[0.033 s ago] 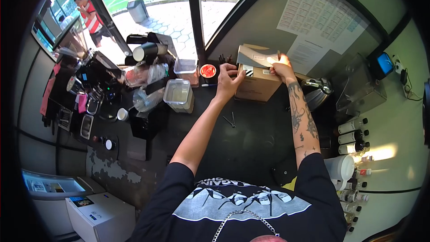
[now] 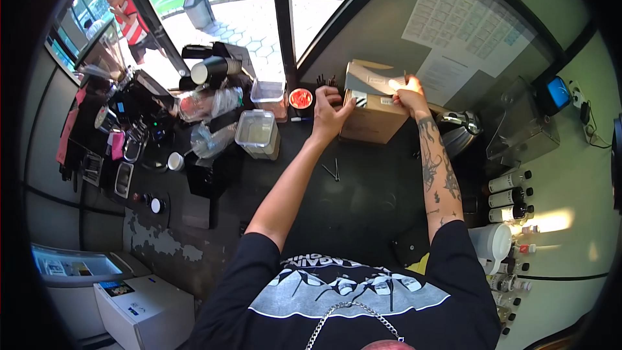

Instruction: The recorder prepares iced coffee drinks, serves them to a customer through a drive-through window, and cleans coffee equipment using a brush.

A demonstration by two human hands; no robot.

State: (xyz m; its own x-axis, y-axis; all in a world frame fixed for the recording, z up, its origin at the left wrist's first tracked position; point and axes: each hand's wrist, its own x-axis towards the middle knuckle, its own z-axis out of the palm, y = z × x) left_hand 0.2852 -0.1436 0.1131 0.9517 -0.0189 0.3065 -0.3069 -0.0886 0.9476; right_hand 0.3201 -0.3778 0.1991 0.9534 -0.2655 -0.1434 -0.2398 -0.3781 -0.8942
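Note:
A brown cardboard box stands on the dark counter against the back wall, its top flap raised a little. At the box's left upper corner, my left hand has its fingers curled and its thumb on the edge, gripping it. My right hand is closed in a pinch on the right end of the flap. Near the left thumb a black-and-white striped label shows on the box. What lies inside the box is hidden.
Left of the box are a tub of red pieces and a clear plastic container. A metal kettle stands to the right. Thin metal tongs or tweezers lie on the counter. Bottles line the right wall.
The left fingers have shifted slightly at the box corner, and more of the striped label shows. The right hand stays on the flap, and the view has moved slightly.

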